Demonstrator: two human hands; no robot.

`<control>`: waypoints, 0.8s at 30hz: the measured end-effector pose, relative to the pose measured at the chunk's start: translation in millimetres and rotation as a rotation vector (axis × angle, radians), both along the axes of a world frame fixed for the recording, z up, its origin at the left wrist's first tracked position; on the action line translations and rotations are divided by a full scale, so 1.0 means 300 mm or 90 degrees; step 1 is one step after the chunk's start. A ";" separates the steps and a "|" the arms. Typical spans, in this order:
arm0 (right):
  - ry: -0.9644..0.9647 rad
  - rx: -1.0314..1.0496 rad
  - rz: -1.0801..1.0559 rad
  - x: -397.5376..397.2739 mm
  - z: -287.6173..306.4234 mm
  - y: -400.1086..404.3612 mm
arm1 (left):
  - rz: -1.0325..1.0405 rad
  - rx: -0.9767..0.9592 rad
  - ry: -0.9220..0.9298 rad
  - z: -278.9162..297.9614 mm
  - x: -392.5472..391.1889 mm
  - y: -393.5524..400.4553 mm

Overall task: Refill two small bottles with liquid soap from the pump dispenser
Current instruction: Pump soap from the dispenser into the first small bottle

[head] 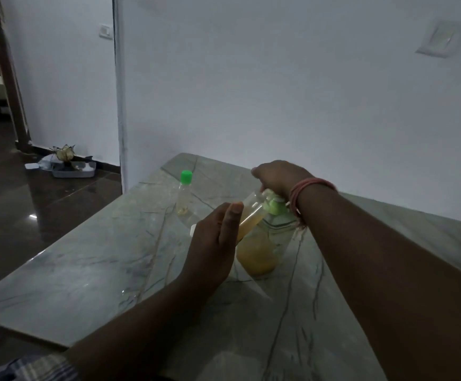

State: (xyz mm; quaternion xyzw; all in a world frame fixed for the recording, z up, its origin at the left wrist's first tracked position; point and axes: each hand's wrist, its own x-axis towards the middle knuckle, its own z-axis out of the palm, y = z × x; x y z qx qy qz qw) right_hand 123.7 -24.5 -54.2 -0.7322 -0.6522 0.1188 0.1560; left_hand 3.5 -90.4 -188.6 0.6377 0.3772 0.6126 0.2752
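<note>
A clear pump dispenser [262, 251] with orange-yellow soap in its lower half stands on the marble table [86, 270]. My right hand [278, 176] lies on top of its green pump head [274, 206]. My left hand [214, 243] holds a small clear bottle [251, 215], tilted, its mouth up against the pump spout; the bottle is partly filled with yellow soap. A second small bottle [184, 198] with a green cap stands upright farther back on the left, holding a little yellow liquid at the bottom.
A small white cap [192, 230] lies on the table just left of my left hand. A white wall runs behind the table. On the dark floor at the far left sits a grey tray [73, 170] with clutter.
</note>
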 end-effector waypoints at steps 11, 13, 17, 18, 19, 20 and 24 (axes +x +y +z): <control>0.046 -0.025 -0.005 0.011 -0.005 0.014 | -0.005 -0.007 -0.011 0.000 0.002 0.007; 0.039 -0.035 0.000 0.005 0.000 0.008 | -0.006 -0.005 -0.009 0.003 0.001 0.006; -0.011 -0.073 0.031 0.002 0.025 -0.011 | -0.016 -0.003 -0.002 0.012 0.005 -0.006; -0.014 -0.075 0.028 0.003 0.030 -0.012 | -0.018 -0.008 -0.001 0.013 0.006 -0.005; -0.020 -0.058 0.024 0.004 0.028 -0.009 | -0.017 -0.012 -0.001 0.011 0.007 -0.003; -0.026 -0.027 0.022 0.006 0.025 -0.004 | -0.013 -0.012 -0.001 0.009 0.008 0.002; -0.081 0.025 0.011 -0.007 0.000 0.016 | 0.020 0.007 0.015 -0.003 0.002 0.013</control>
